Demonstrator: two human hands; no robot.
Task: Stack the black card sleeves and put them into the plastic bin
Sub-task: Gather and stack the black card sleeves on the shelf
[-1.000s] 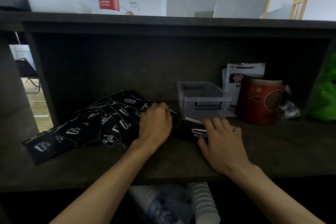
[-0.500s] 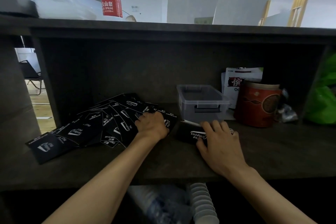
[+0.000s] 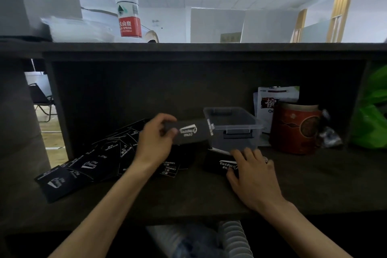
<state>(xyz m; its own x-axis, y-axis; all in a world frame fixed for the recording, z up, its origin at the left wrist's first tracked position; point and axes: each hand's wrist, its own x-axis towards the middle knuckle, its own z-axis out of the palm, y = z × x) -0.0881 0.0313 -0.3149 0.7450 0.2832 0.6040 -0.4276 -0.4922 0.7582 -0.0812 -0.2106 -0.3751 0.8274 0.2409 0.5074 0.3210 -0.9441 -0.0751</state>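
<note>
Black card sleeve [image 3: 189,133] between left hand [image 3: 156,142] fingers [image 3: 170,131], lifted.

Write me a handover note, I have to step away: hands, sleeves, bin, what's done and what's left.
Left hand: grips one black sleeve, held in the air beside the bin.
Right hand: fingers rest flat on the stack, which lies on the shelf in front of the bin.
Loose sleeves: many spread on the shelf to the left.
Bin: looks empty.
Done: a small stack started.
Left: add the held sleeve to the stack, gather the loose ones, put the stack into the bin.
</note>
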